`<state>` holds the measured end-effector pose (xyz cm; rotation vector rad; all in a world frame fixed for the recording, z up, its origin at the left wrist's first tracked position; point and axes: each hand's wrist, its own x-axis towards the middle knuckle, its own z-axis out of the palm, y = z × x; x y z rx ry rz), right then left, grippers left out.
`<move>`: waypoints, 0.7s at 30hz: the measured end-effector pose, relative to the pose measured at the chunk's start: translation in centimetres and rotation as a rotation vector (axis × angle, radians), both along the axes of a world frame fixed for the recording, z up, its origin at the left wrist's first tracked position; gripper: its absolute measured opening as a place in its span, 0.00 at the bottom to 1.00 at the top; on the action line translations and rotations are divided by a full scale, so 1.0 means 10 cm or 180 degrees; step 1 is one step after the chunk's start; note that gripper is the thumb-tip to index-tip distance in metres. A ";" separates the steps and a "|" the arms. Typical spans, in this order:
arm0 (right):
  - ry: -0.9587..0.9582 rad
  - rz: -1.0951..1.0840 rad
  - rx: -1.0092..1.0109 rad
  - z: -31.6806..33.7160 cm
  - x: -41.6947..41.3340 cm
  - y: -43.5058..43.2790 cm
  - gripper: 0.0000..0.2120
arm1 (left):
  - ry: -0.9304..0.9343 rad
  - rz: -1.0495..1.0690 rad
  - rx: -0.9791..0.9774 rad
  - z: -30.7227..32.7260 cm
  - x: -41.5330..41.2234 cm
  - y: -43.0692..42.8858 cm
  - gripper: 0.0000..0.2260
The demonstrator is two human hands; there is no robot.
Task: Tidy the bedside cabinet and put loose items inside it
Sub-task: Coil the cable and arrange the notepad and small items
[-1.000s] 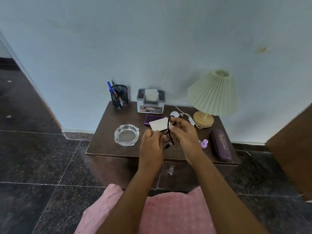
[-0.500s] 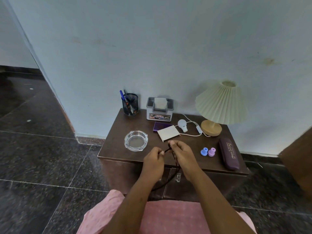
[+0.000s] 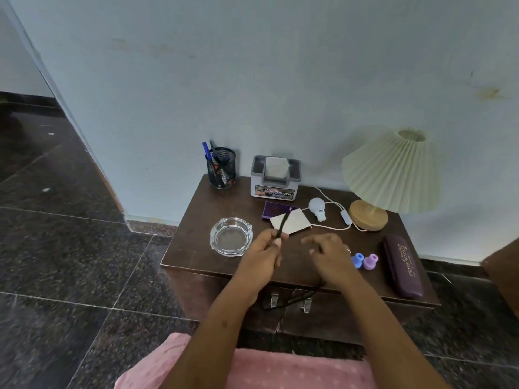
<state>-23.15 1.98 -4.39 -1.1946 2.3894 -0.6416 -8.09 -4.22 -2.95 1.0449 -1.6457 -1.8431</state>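
The bedside cabinet (image 3: pixel 196 248) has both front doors shut, their metal handles (image 3: pixel 273 300) showing below the top edge, and nothing seen here has gone inside, so the tidying looks to be at an early stage. The one item in hand is a black cord (image 3: pixel 283 224). The left hand (image 3: pixel 264 254), just right of the glass ashtray (image 3: pixel 231 236), pinches it between thumb and fingers with a short end sticking up. The rest of the cord droops down in front of the doors. The right hand (image 3: pixel 331 254), further right of the ashtray, has its fingers loosely spread. The cord runs beneath it, and contact cannot be made out.

Most of the job is judged to remain. Right of the ashtray lie a white card (image 3: pixel 295 221) over a purple card (image 3: pixel 276 209), then a loose bulb (image 3: pixel 317 207). Far right of it are a blue cap (image 3: pixel 357 259), a lilac cap (image 3: pixel 370 261) and a glasses case (image 3: pixel 403 269).

Behind the ashtray stand a mesh pen holder (image 3: pixel 222 171) and a tissue box (image 3: pixel 275 178), and far to its right a pleated lamp (image 3: pixel 393 175) with a white cable (image 3: pixel 330 227) trailing toward the cards. A door must be opened first. The dangling cord hangs across the handles, and the lamp cable could snag when the bulb or cards are lifted.
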 end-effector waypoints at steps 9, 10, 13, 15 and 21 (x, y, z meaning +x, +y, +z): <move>-0.1567 0.1729 0.1042 0.18 0.47 0.11 0.13 | 0.0957 0.0915 0.1084 0.06 -0.10 0.04 0.15; -0.1861 0.1749 0.1011 0.22 0.47 0.12 0.12 | 0.0908 0.1174 0.1016 0.05 -0.08 -0.02 0.15; -0.3251 0.1336 0.0618 0.31 0.43 0.10 0.12 | 0.0779 0.1906 0.0868 -0.01 0.03 -0.21 0.19; -0.3764 0.0863 0.0267 0.33 0.39 0.07 0.14 | 0.0594 0.2241 0.0746 -0.05 0.10 -0.31 0.28; -0.2335 0.0343 -0.0220 0.26 0.26 0.01 0.15 | 0.0294 0.2817 -0.0110 0.03 0.20 -0.33 0.45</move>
